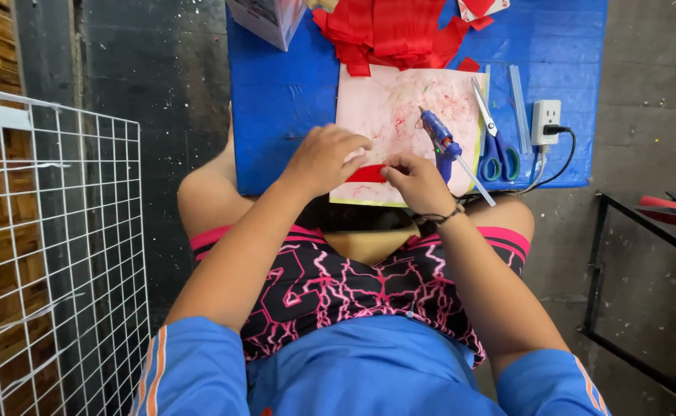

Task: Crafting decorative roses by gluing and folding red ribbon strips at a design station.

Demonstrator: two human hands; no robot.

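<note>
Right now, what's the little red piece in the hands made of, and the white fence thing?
The red piece, pinched between the left hand and right hand, looks like thin matte paper or felt: flat and cut-edged like the red scraps above. The white grid panel looks like painted metal wire: thin, straight, crossing rods.

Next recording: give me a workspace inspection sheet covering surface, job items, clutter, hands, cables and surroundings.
Surface: blue table with a stained pink board on it.
Job's things: red piece at the board's near edge, held between both hands.
Clutter: blue glue gun lying on the board; scissors beside it; red paper pile and a box at the far edge.
Hands: left hand over the red piece, fingers curled; right hand pinching its other end.
Cables: black cord plugged into a white socket.
Surroundings: white wire grid on the left; black metal frame on the right; grey speckled floor.
</note>
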